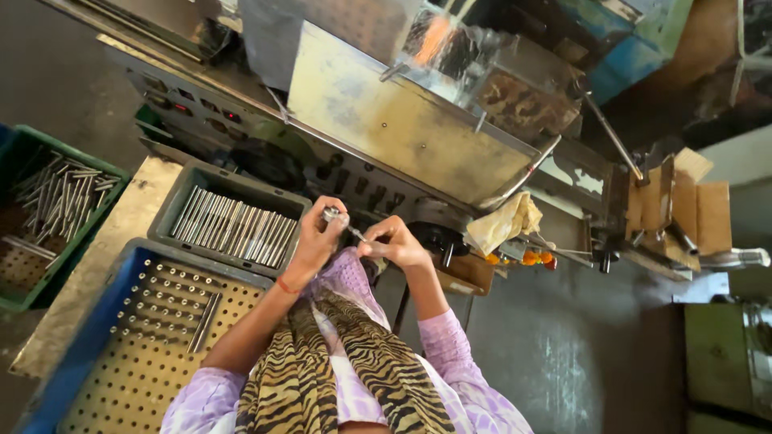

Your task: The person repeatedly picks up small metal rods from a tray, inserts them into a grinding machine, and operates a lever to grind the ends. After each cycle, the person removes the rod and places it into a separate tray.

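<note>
At the centre of the head view both hands meet over a thin metal rod [347, 227]. The left hand [316, 241] is closed around the rod's thicker, knurled end, which sticks out at the top of the fist toward 12 o'clock; a red thread circles that wrist. The right hand [394, 243] lies just at 3 o'clock of the left, its fingers pinched together on the rod's slim end, so the rod spans the small gap between the two hands, tilted down toward 4 o'clock. At 9 o'clock of the hands sits a grey tray [173, 210] filled with a row of similar rods laid side by side. At 7 o'clock is a blue crate [96, 321] with a perforated board, a few rods standing in its holes and a couple lying flat. Far out at 9 o'clock a green crate [16, 161] holds loose rods in a heap. At 12 o'clock rises a worn machine housing [402, 120], and a crumpled yellowish cloth [505, 223] rests at 3 o'clock.
</note>
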Demonstrator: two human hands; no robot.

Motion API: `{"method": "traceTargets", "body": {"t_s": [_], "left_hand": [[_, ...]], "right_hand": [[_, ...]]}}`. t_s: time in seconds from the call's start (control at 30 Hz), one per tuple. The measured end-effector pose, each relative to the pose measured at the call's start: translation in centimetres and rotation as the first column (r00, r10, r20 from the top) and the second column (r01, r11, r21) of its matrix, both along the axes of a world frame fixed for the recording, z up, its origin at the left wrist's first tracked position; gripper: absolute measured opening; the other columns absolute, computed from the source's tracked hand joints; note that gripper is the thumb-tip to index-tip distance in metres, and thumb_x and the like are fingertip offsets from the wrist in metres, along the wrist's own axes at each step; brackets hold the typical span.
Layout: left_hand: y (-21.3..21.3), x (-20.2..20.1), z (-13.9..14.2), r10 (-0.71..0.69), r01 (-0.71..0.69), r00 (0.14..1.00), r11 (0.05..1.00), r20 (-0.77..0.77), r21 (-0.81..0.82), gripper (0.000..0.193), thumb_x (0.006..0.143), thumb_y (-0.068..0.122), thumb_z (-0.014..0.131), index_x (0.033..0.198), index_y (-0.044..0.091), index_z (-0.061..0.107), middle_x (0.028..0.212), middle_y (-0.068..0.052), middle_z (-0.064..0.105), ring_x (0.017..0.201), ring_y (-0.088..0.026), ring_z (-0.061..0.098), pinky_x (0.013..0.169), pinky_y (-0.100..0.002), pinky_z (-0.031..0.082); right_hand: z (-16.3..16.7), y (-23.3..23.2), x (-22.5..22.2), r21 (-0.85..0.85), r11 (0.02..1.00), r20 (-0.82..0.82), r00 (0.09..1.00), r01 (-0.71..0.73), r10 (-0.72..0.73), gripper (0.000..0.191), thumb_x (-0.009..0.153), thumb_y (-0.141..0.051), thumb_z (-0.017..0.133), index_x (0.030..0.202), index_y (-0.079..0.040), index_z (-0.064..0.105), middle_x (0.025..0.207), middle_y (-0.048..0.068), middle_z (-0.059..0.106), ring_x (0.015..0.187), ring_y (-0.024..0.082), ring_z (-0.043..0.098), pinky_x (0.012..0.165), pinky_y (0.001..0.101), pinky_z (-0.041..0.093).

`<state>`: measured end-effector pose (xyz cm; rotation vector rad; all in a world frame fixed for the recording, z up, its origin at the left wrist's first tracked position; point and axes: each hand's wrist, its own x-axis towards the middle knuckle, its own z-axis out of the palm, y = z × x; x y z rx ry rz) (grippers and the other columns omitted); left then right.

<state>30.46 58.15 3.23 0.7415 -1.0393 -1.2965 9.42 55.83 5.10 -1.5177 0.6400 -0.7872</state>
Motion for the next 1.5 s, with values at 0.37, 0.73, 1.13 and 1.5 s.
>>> {"method": "traceTargets", "body": {"t_s": [0.37, 0.73, 1.13, 1.5], "left_hand": [[-5.7, 7.9, -13.1, 0.013, -0.043, 0.999, 0.781, 0.052, 0.623, 0.017, 0.094, 0.023, 0.070, 0.105, 0.019, 0.057, 0.065, 0.008, 0.045, 0.049, -0.005, 0.038, 0.039, -0.024, 0.028], [-18.8, 2.6, -5.1, 0.257, -0.007, 0.452, 0.959, 0.854, -0.285, 0.037, 0.088, 0.035, 0.077, 0.110, 0.010, 0.062, 0.081, -0.015, 0.070, 0.071, -0.039, 0.069, 0.060, -0.049, 0.054], [-46.1, -27.5, 4.0, -0.150, 0.367, 0.871, 0.831, -0.467, 0.417, 0.021, 0.095, 0.011, 0.071, 0.085, 0.009, 0.052, 0.066, -0.003, 0.042, 0.044, -0.014, 0.038, 0.041, -0.031, 0.036], [-55.0, -30.6, 4.1, 0.256, -0.156, 0.964, 0.769, -0.076, 0.620, 0.020, 0.094, 0.013, 0.067, 0.110, 0.016, 0.055, 0.078, -0.003, 0.063, 0.052, -0.013, 0.058, 0.045, -0.030, 0.048]], "right_hand": [[-0.6, -0.1, -3.4, -0.466, 0.744, -0.365, 0.662, 0.478, -0.654, 0.030, 0.094, -0.024, 0.079, 0.081, 0.002, 0.071, 0.058, 0.011, 0.052, 0.053, 0.012, 0.040, 0.048, 0.0319, 0.036], [3.0, -10.1, -20.7, -0.478, 0.428, -0.262, 0.340, 0.767, -0.903, 0.032, 0.097, -0.025, 0.075, 0.081, 0.003, 0.069, 0.058, 0.002, 0.054, 0.056, 0.007, 0.044, 0.051, 0.0273, 0.036], [5.3, -21.0, -44.4, -0.675, 0.109, -0.241, -0.079, 0.729, -0.967, 0.047, 0.103, -0.037, 0.070, 0.078, 0.002, 0.059, 0.060, 0.011, 0.050, 0.057, 0.018, 0.042, 0.053, 0.0373, 0.036], [3.4, -21.6, -55.2, -0.805, 0.104, -0.454, -0.494, 0.584, -0.742, 0.047, 0.101, -0.050, 0.052, 0.088, -0.007, 0.066, 0.084, 0.026, 0.071, 0.083, 0.050, 0.068, 0.075, 0.0590, 0.053]]}}
